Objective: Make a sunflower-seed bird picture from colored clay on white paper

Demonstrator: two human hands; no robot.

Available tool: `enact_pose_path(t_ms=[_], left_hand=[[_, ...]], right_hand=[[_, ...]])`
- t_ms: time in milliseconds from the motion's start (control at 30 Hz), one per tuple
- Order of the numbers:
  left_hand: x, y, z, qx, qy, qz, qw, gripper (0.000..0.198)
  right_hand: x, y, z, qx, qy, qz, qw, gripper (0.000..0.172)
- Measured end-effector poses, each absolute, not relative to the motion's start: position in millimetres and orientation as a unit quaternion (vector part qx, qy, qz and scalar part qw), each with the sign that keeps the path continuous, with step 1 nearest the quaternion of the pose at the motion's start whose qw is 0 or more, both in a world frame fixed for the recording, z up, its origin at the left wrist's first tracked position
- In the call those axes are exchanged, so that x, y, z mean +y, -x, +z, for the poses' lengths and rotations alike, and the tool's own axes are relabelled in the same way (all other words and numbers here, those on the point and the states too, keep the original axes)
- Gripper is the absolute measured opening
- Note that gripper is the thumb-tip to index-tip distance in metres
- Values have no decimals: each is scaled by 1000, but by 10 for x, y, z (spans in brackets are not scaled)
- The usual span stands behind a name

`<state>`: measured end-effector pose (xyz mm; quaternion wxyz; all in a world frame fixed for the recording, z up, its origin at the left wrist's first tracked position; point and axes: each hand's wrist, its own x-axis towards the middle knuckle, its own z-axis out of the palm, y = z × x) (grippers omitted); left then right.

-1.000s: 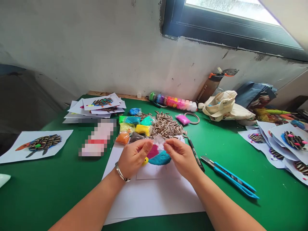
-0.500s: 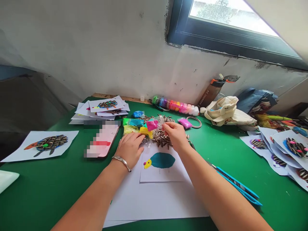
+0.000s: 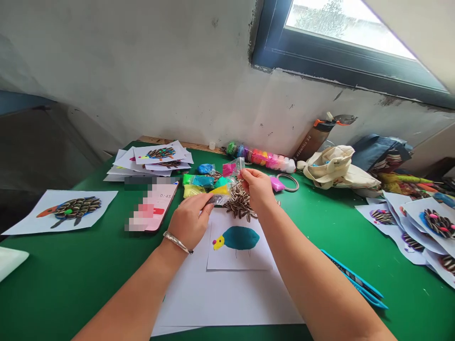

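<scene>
- Left hand (image 3: 190,220): reaches forward and right from the lower left, palm down, with the fingers stretched toward a small clear bag (image 3: 219,198) just below frame centre. The fingertips (image 3: 210,201) touch or nearly touch it, but whether they grip it cannot be told.
- Right hand (image 3: 258,187): comes in from the lower right, knuckles up, and pinches the clear bag of pink clay (image 3: 229,168) just above the seed pile. The two hands are apart, with the small bag between them.
- Left wrist: wears a silver bangle (image 3: 177,242).
- Sunflower seeds (image 3: 240,204): a striped pile lies directly below the right hand, beside packets of coloured clay (image 3: 197,181).
- Paper bird (image 3: 236,239): a teal clay body with a yellow head lies below the seeds on a white sheet (image 3: 227,298).
- Phone (image 3: 156,201): lies left of the hands, mostly pixelated, with a readable timer showing 0:45.
- Water bottle (image 3: 308,144): stands at the upper right, with small lettering that seems to read "BE YOUNGER".
- Seed-covered pictures (image 3: 69,210): one sits at the left of the green table (image 3: 53,279), with more stacked at the upper left and right.
</scene>
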<state>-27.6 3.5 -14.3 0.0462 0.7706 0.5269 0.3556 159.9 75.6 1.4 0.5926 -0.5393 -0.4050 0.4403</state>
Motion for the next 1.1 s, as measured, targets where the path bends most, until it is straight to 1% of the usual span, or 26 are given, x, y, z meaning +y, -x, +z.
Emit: enact_pose_path(t_ms=[133, 300, 500, 633, 800, 900, 967, 1033, 1100], left_hand=[[11, 299, -58, 556, -703, 421, 139, 32], [46, 344, -17, 615, -597, 436, 274, 38], [74, 351, -51, 576, -494, 501, 417, 47], [71, 328, -59, 539, -434, 516, 504, 53], [28, 282, -38, 520, -435, 487, 550, 56], [-13, 242, -12, 517, -451, 464, 561, 53], [-41, 212, 10, 517, -462, 448, 565, 50], [-63, 184, 32, 514, -474, 428, 572, 47], [-76, 162, 45, 506, -489, 408, 581, 47]], right_hand=[[794, -1572, 54, -385, 528, 461, 601, 26], [744, -1658, 76, -396, 524, 465, 594, 28], [724, -1650, 26, -456, 539, 450, 547, 29], [725, -1719, -97, -513, 579, 393, 497, 22], [613, -1890, -160, -569, 632, 261, 457, 19], [436, -1890, -98, -589, 637, 218, 446, 13], [275, -1841, -50, -608, 625, 221, 437, 16], [103, -1776, -23, -625, 582, 274, 442, 25], [-44, -1717, -24, -635, 554, 300, 448, 29]])
